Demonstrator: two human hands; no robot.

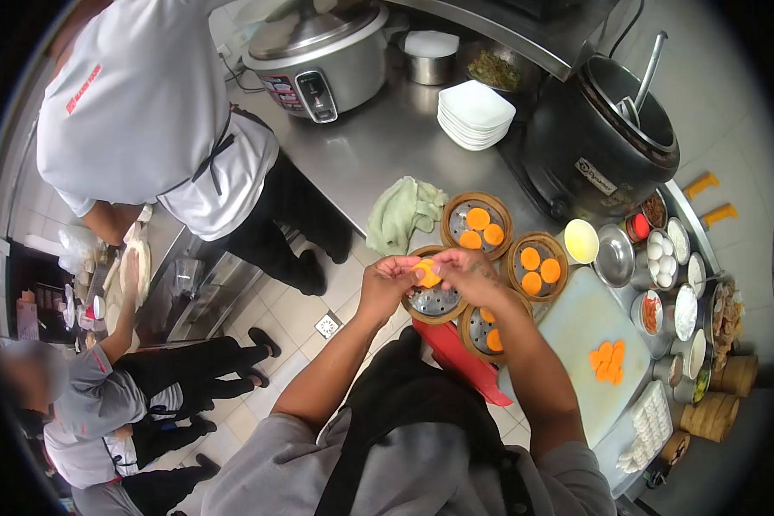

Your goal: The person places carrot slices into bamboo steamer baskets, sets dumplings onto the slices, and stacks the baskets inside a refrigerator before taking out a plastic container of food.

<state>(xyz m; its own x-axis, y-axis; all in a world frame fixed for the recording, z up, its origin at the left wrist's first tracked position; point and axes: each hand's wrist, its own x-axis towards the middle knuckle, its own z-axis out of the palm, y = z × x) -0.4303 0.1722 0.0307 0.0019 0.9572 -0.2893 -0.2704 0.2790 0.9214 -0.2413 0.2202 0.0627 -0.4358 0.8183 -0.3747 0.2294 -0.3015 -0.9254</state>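
Observation:
My left hand and my right hand meet over a small round bamboo steamer, fingers pinched on an orange carrot slice. Whether they hold one slice or more is hard to make out. The steamer below has a perforated lining, partly hidden by my hands. Three carrot slices lie in the steamer behind, and three more in the steamer to the right. Under my right forearm, another steamer shows carrot slices, partly covered. A pile of carrot slices sits on the white cutting board.
A green cloth lies left of the steamers. Behind stand stacked white plates, a rice cooker and a black pot. Bowls and eggs line the right edge. Co-workers stand at the left.

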